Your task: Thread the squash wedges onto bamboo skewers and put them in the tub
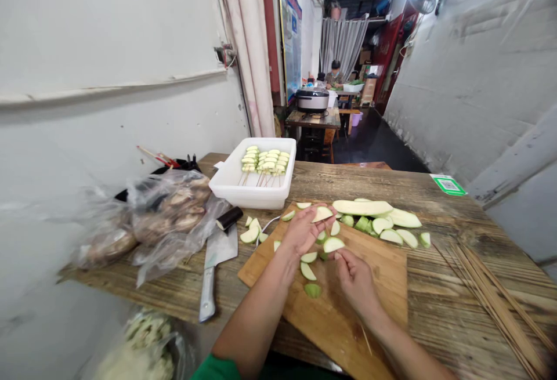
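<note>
My left hand (302, 230) is closed on a pale half-round zucchini slice (322, 213) with a green skin edge, held above the wooden cutting board (383, 287). My right hand (354, 278) pinches a thin bamboo skewer (366, 339), whose lower end shows below the palm. Another zucchini slice (333, 245) sits at the right fingertips, apparently on the skewer; the point is hard to make out. Loose slices (308, 271) lie on the board under and between my hands. Long cut zucchini pieces (363, 208) and more slices rest along the board's far edge.
A white tub (250, 197) with skewered slices stands behind the board. To the left lie a cleaver (209, 290), a dark-skinned vegetable piece (229, 218) and plastic bags (174, 206). Bamboo skewers (491, 299) lie at right. A person (335, 75) is far back.
</note>
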`<move>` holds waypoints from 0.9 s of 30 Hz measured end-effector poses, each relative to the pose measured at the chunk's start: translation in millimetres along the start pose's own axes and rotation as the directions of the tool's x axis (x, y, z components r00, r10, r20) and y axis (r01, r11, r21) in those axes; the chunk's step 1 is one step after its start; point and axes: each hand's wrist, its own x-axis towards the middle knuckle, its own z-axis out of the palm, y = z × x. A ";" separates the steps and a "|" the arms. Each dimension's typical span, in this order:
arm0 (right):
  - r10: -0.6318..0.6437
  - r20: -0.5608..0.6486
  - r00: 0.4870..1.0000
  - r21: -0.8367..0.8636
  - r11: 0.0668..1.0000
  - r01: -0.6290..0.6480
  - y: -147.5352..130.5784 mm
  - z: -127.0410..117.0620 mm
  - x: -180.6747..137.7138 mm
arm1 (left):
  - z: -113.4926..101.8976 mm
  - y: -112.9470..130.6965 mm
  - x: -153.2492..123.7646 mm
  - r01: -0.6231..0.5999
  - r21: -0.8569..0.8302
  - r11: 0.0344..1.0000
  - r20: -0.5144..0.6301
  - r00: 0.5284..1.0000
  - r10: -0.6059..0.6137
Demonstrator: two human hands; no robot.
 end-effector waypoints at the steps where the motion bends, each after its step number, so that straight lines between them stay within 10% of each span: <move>1: 0.001 -0.001 1.000 0.003 1.000 -0.001 0.7 0.3 -0.1 | 0.5 -0.2 -0.2 -0.001 0.002 1.000 0.000 1.000 0.001; 27: 0.026 -0.120 0.992 0.069 0.997 -0.017 5.5 -2.0 10.0 | 22.2 -19.7 -11.9 0.122 0.122 0.985 0.040 0.991 -0.128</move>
